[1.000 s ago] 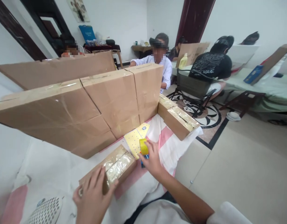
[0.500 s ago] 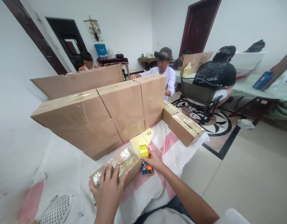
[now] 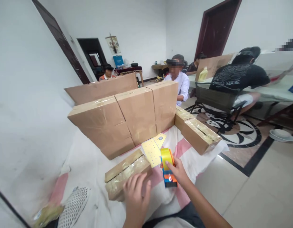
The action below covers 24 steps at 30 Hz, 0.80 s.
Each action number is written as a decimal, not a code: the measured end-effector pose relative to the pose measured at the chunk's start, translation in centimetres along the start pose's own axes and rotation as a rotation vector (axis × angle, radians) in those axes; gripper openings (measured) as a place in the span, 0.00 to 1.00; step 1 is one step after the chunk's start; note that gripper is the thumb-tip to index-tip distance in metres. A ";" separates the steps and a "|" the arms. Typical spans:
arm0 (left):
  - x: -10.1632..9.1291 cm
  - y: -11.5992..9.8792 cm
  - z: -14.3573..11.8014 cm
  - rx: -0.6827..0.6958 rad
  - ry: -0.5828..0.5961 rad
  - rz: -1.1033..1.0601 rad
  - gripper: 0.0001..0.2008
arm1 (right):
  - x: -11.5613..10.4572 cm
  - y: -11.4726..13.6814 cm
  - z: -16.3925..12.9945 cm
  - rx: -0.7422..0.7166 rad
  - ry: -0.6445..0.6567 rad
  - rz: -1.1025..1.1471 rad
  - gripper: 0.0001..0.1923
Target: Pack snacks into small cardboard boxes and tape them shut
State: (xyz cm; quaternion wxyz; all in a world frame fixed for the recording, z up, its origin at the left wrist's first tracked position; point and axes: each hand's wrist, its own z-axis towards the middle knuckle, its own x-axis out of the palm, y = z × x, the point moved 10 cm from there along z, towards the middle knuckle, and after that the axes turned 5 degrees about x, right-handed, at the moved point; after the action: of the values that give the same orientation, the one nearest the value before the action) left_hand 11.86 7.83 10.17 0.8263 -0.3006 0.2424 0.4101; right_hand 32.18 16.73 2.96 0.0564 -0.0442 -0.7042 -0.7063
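A person sits at a surface spread with a pink-and-white cloth [image 3: 160,196], both bare hands in front of them. The right hand [image 3: 178,171] is closed around a blue and orange tape dispenser [image 3: 169,177] loaded with a wide yellow roll; I cannot tell whether its black lower end touches the cloth. The dispenser is just right of a small, tape-covered cardboard box [image 3: 127,172] lying on the cloth. The left hand [image 3: 138,190] lies against that box's near right edge, fingers loosely spread, thumb apart.

Beyond the dispenser, yellow dotted paper [image 3: 151,153] lies flat. Behind it, larger cardboard boxes [image 3: 139,115] stand side by side like a low wall, and two smaller taped boxes [image 3: 197,129] line the right side. At lower left is a white perforated panel [image 3: 74,205]. Across the boxes sits a co-worker in a pale shirt [image 3: 184,84]; to the right, another in black [image 3: 237,72] sits in a folding chair [image 3: 215,98].
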 end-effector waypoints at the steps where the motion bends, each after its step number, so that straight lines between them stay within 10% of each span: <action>1: 1.1 -0.7 0.0 -0.007 0.054 -0.097 0.11 | 0.9 0.5 -0.4 -0.007 0.028 -0.010 0.23; 10: 10.1 1.7 -3.7 -0.633 0.257 -0.755 0.19 | 3.8 1.1 -1.6 -0.013 0.045 -0.058 0.25; 24: 10.1 1.1 -3.0 -0.687 0.240 -0.861 0.24 | 1.3 -3.5 -0.6 0.062 -0.205 -0.091 0.35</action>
State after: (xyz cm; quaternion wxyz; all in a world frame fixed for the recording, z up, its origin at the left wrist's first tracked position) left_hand 16.00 11.57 1.21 0.7402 -0.6688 0.0426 0.0542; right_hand 30.44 16.07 -0.32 -0.0466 -0.0823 -0.7289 -0.6780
